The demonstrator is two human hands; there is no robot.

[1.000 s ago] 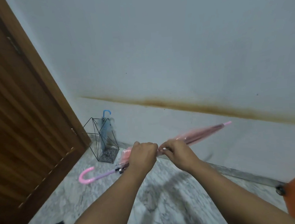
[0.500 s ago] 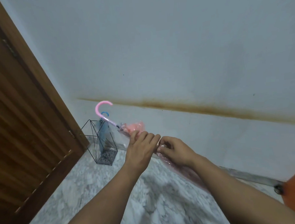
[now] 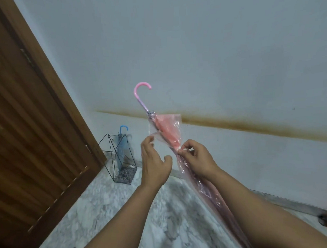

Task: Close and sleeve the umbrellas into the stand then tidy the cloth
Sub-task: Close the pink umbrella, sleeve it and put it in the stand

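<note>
My right hand point(image 3: 195, 157) pinches the sleeved pink umbrella point(image 3: 168, 135), upright before me; left hand point(image 3: 154, 161) open beside it. One thin pinch: the slick plastic sleeve point(image 3: 177, 123) could slip

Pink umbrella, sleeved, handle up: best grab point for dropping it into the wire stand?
Probably the straight shaft just under the hooked handle of the pink umbrella, approached from the left. That stretch sticks bare out of the plastic sleeve, so it shouldn't slip, and the umbrella hangs tip-down for the stand.
</note>
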